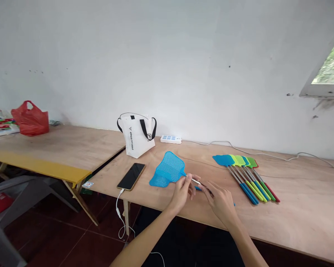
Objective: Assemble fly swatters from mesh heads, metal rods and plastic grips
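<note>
My left hand (182, 191) pinches a blue fly swatter (172, 165) at the neck, where its mesh head meets the metal rod. On that rod, further toward the handle, my right hand (219, 198) has its fingers closed. The rod slants down to the right between both hands, and much of the handle end is hidden by my right hand. A second blue fly swatter (159, 181) lies on the table underneath, partly covered by the first. Bits of blue show below my fingers.
Several fly swatters (250, 181) in blue, yellow-green, green and red lie fanned out on the right of the wooden table (300, 207). A phone (131, 176) with a white cable, a white bag (137, 137) and a power strip (170, 139) are left and behind. A red plastic bag (32, 120) stands further left.
</note>
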The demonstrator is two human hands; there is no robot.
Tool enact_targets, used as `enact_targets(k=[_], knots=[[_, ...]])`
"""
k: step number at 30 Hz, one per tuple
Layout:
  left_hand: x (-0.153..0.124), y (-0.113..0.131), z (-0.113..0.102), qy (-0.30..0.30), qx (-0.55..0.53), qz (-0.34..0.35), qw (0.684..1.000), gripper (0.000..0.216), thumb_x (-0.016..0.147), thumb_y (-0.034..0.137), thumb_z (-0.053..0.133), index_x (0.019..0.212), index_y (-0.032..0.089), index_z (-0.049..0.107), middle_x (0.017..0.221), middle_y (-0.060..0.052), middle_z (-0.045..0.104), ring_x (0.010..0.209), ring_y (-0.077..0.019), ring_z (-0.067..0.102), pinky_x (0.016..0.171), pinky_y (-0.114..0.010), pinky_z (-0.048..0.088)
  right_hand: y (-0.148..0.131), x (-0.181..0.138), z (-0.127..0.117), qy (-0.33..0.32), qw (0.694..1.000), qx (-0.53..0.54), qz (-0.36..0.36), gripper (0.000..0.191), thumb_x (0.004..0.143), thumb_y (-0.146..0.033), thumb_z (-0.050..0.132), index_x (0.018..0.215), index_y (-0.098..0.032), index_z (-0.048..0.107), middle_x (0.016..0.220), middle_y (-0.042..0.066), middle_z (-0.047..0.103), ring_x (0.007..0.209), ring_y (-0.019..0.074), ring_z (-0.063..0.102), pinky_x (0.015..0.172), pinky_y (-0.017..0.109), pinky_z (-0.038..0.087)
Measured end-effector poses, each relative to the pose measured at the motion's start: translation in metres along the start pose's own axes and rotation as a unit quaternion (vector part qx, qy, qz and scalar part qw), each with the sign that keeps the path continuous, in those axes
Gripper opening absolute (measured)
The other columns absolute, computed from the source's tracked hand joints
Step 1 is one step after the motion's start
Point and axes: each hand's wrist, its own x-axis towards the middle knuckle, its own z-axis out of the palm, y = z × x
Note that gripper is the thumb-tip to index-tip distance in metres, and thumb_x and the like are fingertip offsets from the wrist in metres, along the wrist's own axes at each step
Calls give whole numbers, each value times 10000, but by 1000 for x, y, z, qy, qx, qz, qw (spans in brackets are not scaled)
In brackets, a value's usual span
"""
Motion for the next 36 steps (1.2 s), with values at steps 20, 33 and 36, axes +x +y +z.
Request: enact_targets(k=[20,33,36], knots=[[6,-15,-20,-68,5,-203,977,547,902,631,612,1189,174,518,1114,-122,685,564,-103,616,414,-215,483,58,-3,18,-82,991,-8,104,361,1009,-461,408,1044,-297,727,1040,33,754,885,217,694,731,296,497],[1,-2,-19,-132,34,-281,950,588,828,581,694,1202,210,435,1097,-112,690,576,-130,631,412,-224,475,58,-3,36,-156,985,32,70,315,1001,-367,427,1097,-288,717,1157,51,722,1091,243,637,944,380,466],[1,3,-19,-141,-29,-307,941,528,827,567,677,1151,192,493,1158,-120,670,595,-123,626,410,-218,462,58,-3,35,-174,982,33,67,327,992,-344,434,1137,-294,723,1183,51,720,1100,242,630,967,383,453]])
